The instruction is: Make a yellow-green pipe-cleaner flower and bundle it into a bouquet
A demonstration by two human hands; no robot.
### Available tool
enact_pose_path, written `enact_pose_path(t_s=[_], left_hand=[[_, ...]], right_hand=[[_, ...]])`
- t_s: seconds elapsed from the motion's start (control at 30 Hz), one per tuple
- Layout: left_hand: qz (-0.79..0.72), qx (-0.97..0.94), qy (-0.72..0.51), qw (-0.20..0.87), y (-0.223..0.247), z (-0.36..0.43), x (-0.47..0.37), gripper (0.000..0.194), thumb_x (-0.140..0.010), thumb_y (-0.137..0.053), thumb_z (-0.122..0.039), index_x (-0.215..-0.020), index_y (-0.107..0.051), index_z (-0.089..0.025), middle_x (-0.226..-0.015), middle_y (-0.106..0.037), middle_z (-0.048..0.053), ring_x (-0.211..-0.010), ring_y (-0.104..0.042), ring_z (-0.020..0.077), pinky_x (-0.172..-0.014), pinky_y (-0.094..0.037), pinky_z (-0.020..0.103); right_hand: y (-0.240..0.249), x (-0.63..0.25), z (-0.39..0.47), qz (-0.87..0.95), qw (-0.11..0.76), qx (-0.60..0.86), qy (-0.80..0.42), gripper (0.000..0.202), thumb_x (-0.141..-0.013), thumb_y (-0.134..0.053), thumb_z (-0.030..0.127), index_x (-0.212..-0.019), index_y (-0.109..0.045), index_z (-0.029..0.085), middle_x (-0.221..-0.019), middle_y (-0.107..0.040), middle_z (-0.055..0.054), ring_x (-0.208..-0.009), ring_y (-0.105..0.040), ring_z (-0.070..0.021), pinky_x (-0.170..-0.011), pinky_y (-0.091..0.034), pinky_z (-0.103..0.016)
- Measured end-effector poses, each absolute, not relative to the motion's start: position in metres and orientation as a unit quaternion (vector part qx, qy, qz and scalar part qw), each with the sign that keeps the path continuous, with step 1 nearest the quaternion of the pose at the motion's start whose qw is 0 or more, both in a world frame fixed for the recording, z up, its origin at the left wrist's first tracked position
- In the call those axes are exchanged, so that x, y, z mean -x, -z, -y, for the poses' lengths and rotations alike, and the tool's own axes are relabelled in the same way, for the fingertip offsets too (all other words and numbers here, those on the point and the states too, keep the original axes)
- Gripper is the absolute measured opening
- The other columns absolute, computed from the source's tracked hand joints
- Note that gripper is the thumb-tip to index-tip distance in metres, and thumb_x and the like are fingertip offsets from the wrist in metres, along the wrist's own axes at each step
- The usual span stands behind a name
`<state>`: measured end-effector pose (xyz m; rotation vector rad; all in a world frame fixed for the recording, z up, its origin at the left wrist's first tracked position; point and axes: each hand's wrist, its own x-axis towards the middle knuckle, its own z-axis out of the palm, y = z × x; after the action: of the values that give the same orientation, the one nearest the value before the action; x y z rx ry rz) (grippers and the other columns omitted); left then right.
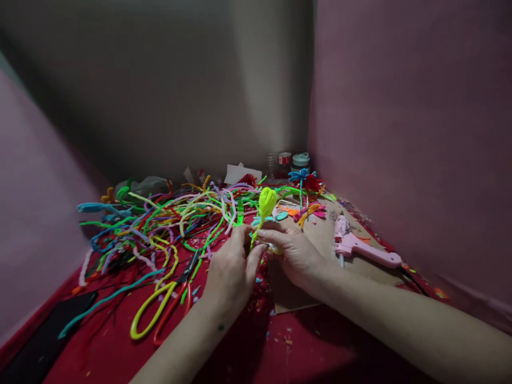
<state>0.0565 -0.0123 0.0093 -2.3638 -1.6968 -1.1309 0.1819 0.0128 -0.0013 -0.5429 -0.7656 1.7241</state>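
A yellow-green pipe cleaner flower [267, 201] with a rounded, bud-like head stands upright between my hands. My left hand [234, 261] is closed, thumb and fingers pinching the flower's stem from the left. From the right, my right hand [294, 248] also closes on the stem just below the head. Part of the stem is hidden by the fingers. Left of my left hand lie scissors [173, 288] with one yellow and one red handle. Beyond the hands spreads a tangled heap of coloured pipe cleaners [160, 218].
A pink glue gun [362, 246] lies on a cardboard sheet [292, 293] at right. Blue [303, 176] and red pipe cleaner flowers [312, 183] stand near jars [301, 160] at the back. A black phone-like slab [52, 336] is at lower left, on red cloth [108, 352].
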Motion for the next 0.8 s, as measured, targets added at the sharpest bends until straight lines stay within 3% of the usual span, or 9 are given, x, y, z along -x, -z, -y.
enact_pose_path(t_s=[0.2,0.33,0.47,0.67,0.8], left_hand=[[0.486,0.786,0.300,0.235,0.006,0.012,-0.049,0.013,-0.091,-0.042,-0.019,-0.097,-0.053,-0.016,-0.072,-0.067,0.004,-0.059,-0.065,0.0160,-0.054,-0.044,0.025],[0.459,0.804,0.284,0.249,0.012,0.010,-0.044,0.018,-0.090,-0.040,-0.012,-0.097,-0.056,-0.016,-0.069,-0.066,0.004,-0.057,-0.063,0.0157,-0.054,-0.043,0.024],[0.453,0.812,0.342,0.135,0.011,0.008,-0.044,0.024,-0.088,-0.037,-0.011,-0.098,-0.057,-0.018,-0.078,-0.068,0.004,-0.068,-0.064,0.0151,-0.062,-0.046,0.023],[0.530,0.714,0.420,-0.181,0.002,0.009,-0.044,0.014,-0.086,-0.048,-0.025,-0.083,-0.060,-0.020,-0.058,-0.049,-0.005,-0.052,-0.045,0.0092,-0.050,-0.035,0.019],[0.505,0.606,0.474,-0.392,-0.003,0.010,-0.047,0.017,-0.082,-0.056,-0.031,-0.071,-0.056,-0.018,-0.053,-0.040,-0.007,-0.046,-0.032,0.0065,-0.043,-0.026,0.018]], right_hand=[[0.009,-0.178,-0.008,0.354,0.553,0.235,-0.717,0.007,-0.065,-0.072,0.021,-0.072,-0.069,0.019,-0.074,-0.066,0.000,-0.072,-0.057,-0.0138,-0.074,-0.042,-0.029],[0.008,-0.179,-0.007,0.394,0.550,0.273,-0.684,0.009,-0.066,-0.072,0.026,-0.072,-0.071,0.019,-0.075,-0.067,0.000,-0.072,-0.056,-0.0140,-0.069,-0.041,-0.028],[0.006,-0.179,-0.007,0.388,0.552,0.289,-0.678,0.012,-0.064,-0.074,0.029,-0.071,-0.072,0.020,-0.071,-0.065,0.001,-0.069,-0.055,-0.0136,-0.070,-0.042,-0.029],[0.007,-0.178,-0.008,0.437,0.532,0.255,-0.679,0.020,-0.068,-0.071,0.037,-0.080,-0.074,0.022,-0.084,-0.068,-0.003,-0.094,-0.058,-0.0201,-0.082,-0.043,-0.033],[0.006,-0.180,-0.008,0.470,0.522,0.254,-0.665,0.019,-0.071,-0.069,0.037,-0.081,-0.074,0.023,-0.083,-0.067,-0.002,-0.084,-0.057,-0.0167,-0.082,-0.042,-0.032]])
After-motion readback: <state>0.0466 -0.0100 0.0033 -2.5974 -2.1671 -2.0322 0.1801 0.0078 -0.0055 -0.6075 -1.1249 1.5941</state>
